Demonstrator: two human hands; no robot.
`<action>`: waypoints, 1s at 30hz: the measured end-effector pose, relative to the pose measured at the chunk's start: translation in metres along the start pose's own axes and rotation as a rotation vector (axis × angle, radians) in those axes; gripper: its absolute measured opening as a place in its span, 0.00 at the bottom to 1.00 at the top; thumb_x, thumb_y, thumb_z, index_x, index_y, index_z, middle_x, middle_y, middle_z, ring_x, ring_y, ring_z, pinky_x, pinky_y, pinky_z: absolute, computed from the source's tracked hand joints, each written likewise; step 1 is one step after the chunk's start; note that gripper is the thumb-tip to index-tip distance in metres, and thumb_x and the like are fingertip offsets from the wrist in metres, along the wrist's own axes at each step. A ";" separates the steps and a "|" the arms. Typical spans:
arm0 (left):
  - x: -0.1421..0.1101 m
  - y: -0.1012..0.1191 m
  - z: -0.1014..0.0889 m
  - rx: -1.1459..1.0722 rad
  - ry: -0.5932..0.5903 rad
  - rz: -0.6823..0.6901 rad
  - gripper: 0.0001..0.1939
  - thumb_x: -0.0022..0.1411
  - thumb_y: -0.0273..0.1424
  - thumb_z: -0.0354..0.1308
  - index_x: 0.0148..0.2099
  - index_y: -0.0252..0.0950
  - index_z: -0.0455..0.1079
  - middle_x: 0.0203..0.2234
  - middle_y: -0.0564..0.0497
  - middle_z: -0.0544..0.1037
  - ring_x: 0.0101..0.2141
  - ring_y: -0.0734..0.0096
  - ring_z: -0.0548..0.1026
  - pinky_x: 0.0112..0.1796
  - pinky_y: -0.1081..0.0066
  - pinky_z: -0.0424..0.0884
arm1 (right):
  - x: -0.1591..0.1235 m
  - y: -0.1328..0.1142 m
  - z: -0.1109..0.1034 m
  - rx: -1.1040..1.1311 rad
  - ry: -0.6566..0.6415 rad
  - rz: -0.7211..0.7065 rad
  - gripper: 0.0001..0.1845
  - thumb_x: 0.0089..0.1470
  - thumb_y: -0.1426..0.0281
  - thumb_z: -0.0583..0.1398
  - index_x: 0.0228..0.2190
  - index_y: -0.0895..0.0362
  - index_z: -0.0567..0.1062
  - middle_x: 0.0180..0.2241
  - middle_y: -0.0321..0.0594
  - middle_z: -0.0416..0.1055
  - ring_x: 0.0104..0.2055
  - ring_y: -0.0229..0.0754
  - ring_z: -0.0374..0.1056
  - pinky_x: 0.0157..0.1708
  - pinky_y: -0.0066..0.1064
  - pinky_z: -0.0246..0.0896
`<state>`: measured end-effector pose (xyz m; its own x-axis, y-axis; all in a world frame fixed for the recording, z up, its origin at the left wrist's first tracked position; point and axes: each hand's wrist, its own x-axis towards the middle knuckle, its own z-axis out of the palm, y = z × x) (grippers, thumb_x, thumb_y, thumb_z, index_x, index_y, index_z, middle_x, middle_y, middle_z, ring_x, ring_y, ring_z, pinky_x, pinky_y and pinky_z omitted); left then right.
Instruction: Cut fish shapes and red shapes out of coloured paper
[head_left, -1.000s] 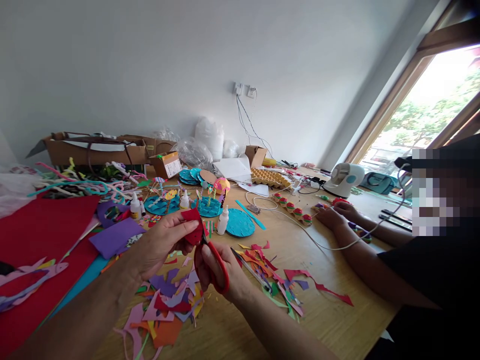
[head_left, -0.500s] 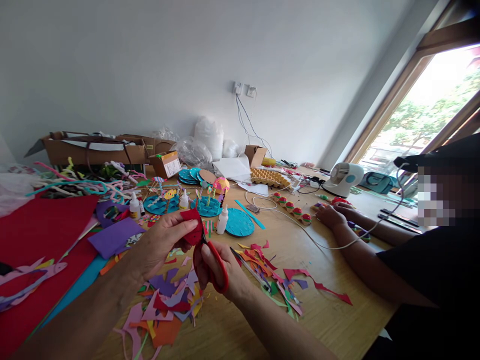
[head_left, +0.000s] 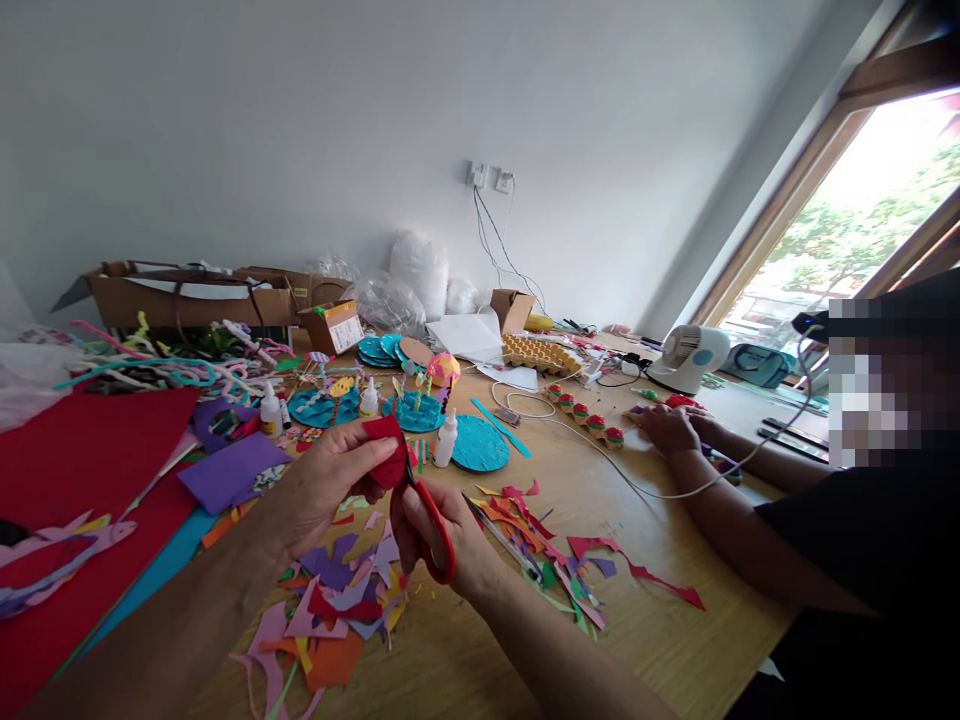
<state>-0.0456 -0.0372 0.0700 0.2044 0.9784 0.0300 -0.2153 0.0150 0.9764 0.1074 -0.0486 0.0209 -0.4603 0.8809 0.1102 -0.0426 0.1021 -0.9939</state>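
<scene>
Between the thumb and fingers of my left hand (head_left: pixel 346 470) is a small piece of red craft foam or felt (head_left: pixel 388 452), held up above the table. My right hand (head_left: pixel 444 535) grips red-handled scissors (head_left: pixel 441 540), its fingers through the loops. The dark blades meet the right edge of the red piece; how far they are into it I cannot tell. Colourful scraps (head_left: pixel 337 600) lie on the table below my hands. A pen (head_left: pixel 514 548) rests among more scraps to the right. Just beyond my hands stands a white glue bottle (head_left: pixel 445 440) beside a blue painted disc (head_left: pixel 480 444).
Red sheets (head_left: pixel 97 440) and a purple sheet (head_left: pixel 232 473) lie at left, near pipe cleaners (head_left: pixel 187 365). Cardboard boxes (head_left: pixel 187 300) line the wall. At right, a co-worker's hands (head_left: pixel 667 428) rest by a white fan (head_left: pixel 686 358). A white cable (head_left: pixel 637 488) crosses the table.
The scissors' blades and handles have shifted very slightly against the red piece. Both my hands stay in nearly the same place. The co-worker's hands have moved a little.
</scene>
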 end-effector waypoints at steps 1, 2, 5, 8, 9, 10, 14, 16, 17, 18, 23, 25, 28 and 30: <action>0.000 0.000 0.000 0.003 -0.001 0.002 0.09 0.48 0.36 0.66 0.26 0.35 0.73 0.16 0.58 0.73 0.18 0.79 0.64 0.20 0.79 0.61 | 0.000 0.000 0.000 -0.006 0.001 -0.003 0.35 0.47 0.36 0.55 0.20 0.57 0.64 0.13 0.30 0.61 0.15 0.31 0.56 0.15 0.21 0.47; 0.000 0.000 0.000 0.006 0.000 0.003 0.09 0.48 0.36 0.66 0.26 0.35 0.73 0.16 0.57 0.73 0.18 0.79 0.64 0.20 0.78 0.61 | 0.000 0.000 0.000 -0.010 0.000 -0.006 0.34 0.47 0.37 0.55 0.20 0.57 0.64 0.13 0.31 0.61 0.15 0.31 0.56 0.15 0.21 0.47; 0.000 0.001 0.000 0.017 -0.006 0.006 0.08 0.49 0.35 0.65 0.26 0.35 0.74 0.16 0.57 0.72 0.18 0.79 0.63 0.21 0.78 0.61 | 0.000 0.001 0.000 -0.019 0.004 -0.005 0.34 0.47 0.37 0.55 0.21 0.57 0.64 0.13 0.30 0.61 0.14 0.31 0.56 0.15 0.22 0.46; -0.001 0.001 0.000 0.020 -0.022 0.005 0.08 0.49 0.35 0.65 0.26 0.35 0.74 0.16 0.57 0.73 0.19 0.79 0.63 0.21 0.77 0.61 | 0.001 0.001 0.000 -0.034 0.015 -0.006 0.35 0.46 0.36 0.55 0.22 0.57 0.64 0.13 0.30 0.61 0.14 0.31 0.55 0.14 0.22 0.45; -0.001 0.001 0.000 0.019 -0.026 0.005 0.08 0.49 0.35 0.65 0.26 0.35 0.74 0.17 0.57 0.73 0.19 0.79 0.63 0.21 0.77 0.61 | 0.001 0.000 0.001 -0.036 0.017 -0.008 0.35 0.46 0.36 0.55 0.22 0.57 0.64 0.13 0.30 0.61 0.14 0.31 0.54 0.14 0.22 0.45; -0.001 0.001 0.000 0.016 -0.028 0.006 0.09 0.49 0.35 0.65 0.26 0.35 0.73 0.17 0.57 0.73 0.19 0.79 0.63 0.21 0.77 0.60 | 0.001 0.000 0.001 -0.038 0.018 -0.009 0.35 0.46 0.36 0.55 0.22 0.57 0.65 0.13 0.30 0.61 0.14 0.31 0.54 0.14 0.22 0.46; 0.000 0.000 0.000 0.012 -0.025 0.012 0.08 0.50 0.35 0.65 0.26 0.35 0.74 0.17 0.57 0.73 0.18 0.79 0.63 0.21 0.77 0.60 | 0.000 0.000 0.001 -0.042 0.020 -0.002 0.35 0.47 0.36 0.54 0.22 0.57 0.65 0.13 0.30 0.61 0.14 0.30 0.54 0.14 0.21 0.45; 0.001 0.000 0.000 0.017 -0.031 0.010 0.08 0.50 0.35 0.65 0.26 0.35 0.73 0.16 0.57 0.73 0.18 0.79 0.63 0.21 0.77 0.60 | 0.000 0.001 0.001 -0.040 0.019 -0.005 0.34 0.47 0.36 0.54 0.22 0.57 0.64 0.13 0.30 0.61 0.14 0.30 0.54 0.14 0.21 0.45; 0.001 0.000 0.000 0.018 -0.035 0.009 0.08 0.50 0.35 0.65 0.26 0.35 0.73 0.16 0.57 0.73 0.18 0.79 0.63 0.21 0.78 0.60 | 0.000 0.002 0.001 -0.037 0.019 -0.007 0.34 0.47 0.36 0.54 0.21 0.56 0.64 0.13 0.30 0.61 0.14 0.31 0.55 0.14 0.22 0.46; 0.002 0.000 0.000 0.017 -0.036 0.008 0.08 0.50 0.35 0.65 0.26 0.35 0.73 0.16 0.57 0.73 0.18 0.80 0.63 0.21 0.78 0.60 | 0.000 0.002 0.000 -0.036 0.018 -0.008 0.34 0.48 0.36 0.54 0.21 0.56 0.64 0.13 0.30 0.61 0.14 0.31 0.55 0.14 0.22 0.46; 0.001 0.000 -0.001 0.016 -0.026 -0.009 0.09 0.49 0.35 0.65 0.27 0.35 0.73 0.17 0.57 0.74 0.19 0.79 0.64 0.21 0.78 0.60 | 0.000 0.003 0.000 -0.043 0.012 -0.014 0.33 0.50 0.38 0.54 0.22 0.57 0.65 0.13 0.30 0.61 0.14 0.31 0.55 0.15 0.22 0.47; 0.000 0.001 -0.002 0.014 -0.029 -0.010 0.09 0.49 0.35 0.66 0.27 0.35 0.73 0.17 0.57 0.74 0.19 0.79 0.64 0.21 0.78 0.60 | 0.000 0.002 0.000 -0.049 0.010 -0.014 0.34 0.49 0.37 0.54 0.21 0.57 0.65 0.13 0.31 0.61 0.14 0.31 0.55 0.15 0.22 0.47; 0.000 0.001 -0.004 0.018 -0.046 -0.008 0.09 0.50 0.35 0.65 0.27 0.35 0.73 0.17 0.57 0.74 0.19 0.79 0.64 0.22 0.77 0.60 | 0.000 0.002 0.000 -0.048 0.011 -0.009 0.34 0.48 0.37 0.54 0.21 0.57 0.64 0.13 0.31 0.61 0.14 0.31 0.55 0.14 0.21 0.47; 0.001 0.000 -0.005 0.022 -0.054 -0.011 0.09 0.51 0.35 0.65 0.27 0.35 0.73 0.17 0.57 0.74 0.19 0.79 0.65 0.22 0.77 0.61 | 0.000 0.000 0.000 -0.049 0.011 -0.003 0.34 0.48 0.37 0.55 0.20 0.57 0.64 0.13 0.31 0.61 0.14 0.31 0.55 0.14 0.21 0.47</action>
<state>-0.0505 -0.0353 0.0690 0.2580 0.9657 0.0299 -0.1922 0.0210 0.9811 0.1075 -0.0486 0.0204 -0.4507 0.8855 0.1132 0.0002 0.1269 -0.9919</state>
